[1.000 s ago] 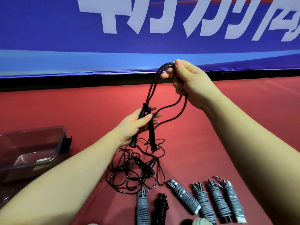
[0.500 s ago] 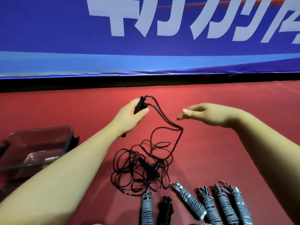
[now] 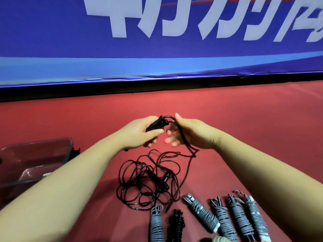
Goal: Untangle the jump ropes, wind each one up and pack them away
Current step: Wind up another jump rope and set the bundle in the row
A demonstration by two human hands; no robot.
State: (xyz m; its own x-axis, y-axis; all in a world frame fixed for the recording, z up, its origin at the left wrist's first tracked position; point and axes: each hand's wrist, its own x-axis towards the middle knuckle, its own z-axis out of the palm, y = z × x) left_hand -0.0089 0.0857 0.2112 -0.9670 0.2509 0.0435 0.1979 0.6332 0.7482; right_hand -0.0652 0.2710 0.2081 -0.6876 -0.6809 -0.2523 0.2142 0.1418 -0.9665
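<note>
My left hand (image 3: 141, 132) grips the black handles (image 3: 156, 124) of a black jump rope above the red floor. Its cord arches out of the handles and runs down through my right hand (image 3: 187, 134), whose fingers curl round it. Below my hands the rest of the black rope lies in a loose tangle (image 3: 148, 180) with two more black handles (image 3: 160, 179) in it. Along the near edge lie several wound grey ropes (image 3: 234, 218) and one wound black rope (image 3: 176, 224).
A clear plastic box (image 3: 35, 165) with a black clasp stands open at the left on the red floor (image 3: 244, 123). A blue banner (image 3: 157, 49) with white lettering closes off the far side behind a black strip.
My right hand let go of the raised cord loop, dropped, then moved left and took hold of the cord beside the handles. My left hand stayed on the handles and lowered.
</note>
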